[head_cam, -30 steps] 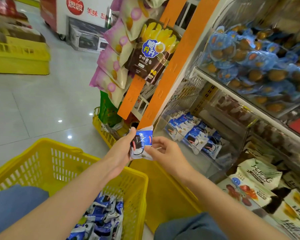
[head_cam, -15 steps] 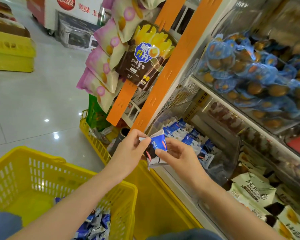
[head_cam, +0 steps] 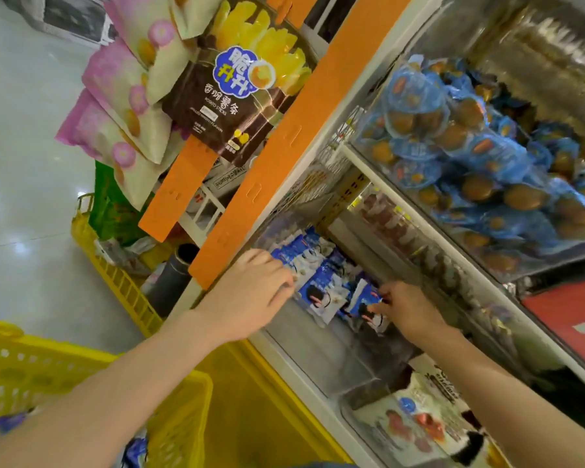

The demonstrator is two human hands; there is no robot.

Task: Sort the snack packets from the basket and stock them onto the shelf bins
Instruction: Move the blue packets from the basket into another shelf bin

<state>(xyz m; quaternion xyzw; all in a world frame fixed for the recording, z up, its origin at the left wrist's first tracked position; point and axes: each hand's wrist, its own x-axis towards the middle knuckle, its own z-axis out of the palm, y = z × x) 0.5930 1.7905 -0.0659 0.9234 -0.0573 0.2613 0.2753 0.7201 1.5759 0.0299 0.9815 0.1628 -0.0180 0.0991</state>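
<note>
The left hand (head_cam: pixel 250 295) reaches into the clear shelf bin (head_cam: pixel 301 344) with fingers extended. Its fingertips lie against the piled snack packets (head_cam: pixel 321 285), which are blue and white. The right hand (head_cam: pixel 411 309) pinches the held packet (head_cam: pixel 363 307) by its edge, low in the same bin, just right of the pile. The yellow basket (head_cam: pixel 183 417) sits at lower left, under the left forearm. The upper bin (head_cam: pixel 362 130) contains blue-wrapped cakes (head_cam: pixel 470 157). A dark potato-stick bag (head_cam: pixel 230 96) hangs beside the orange strip (head_cam: pixel 277 153).
</note>
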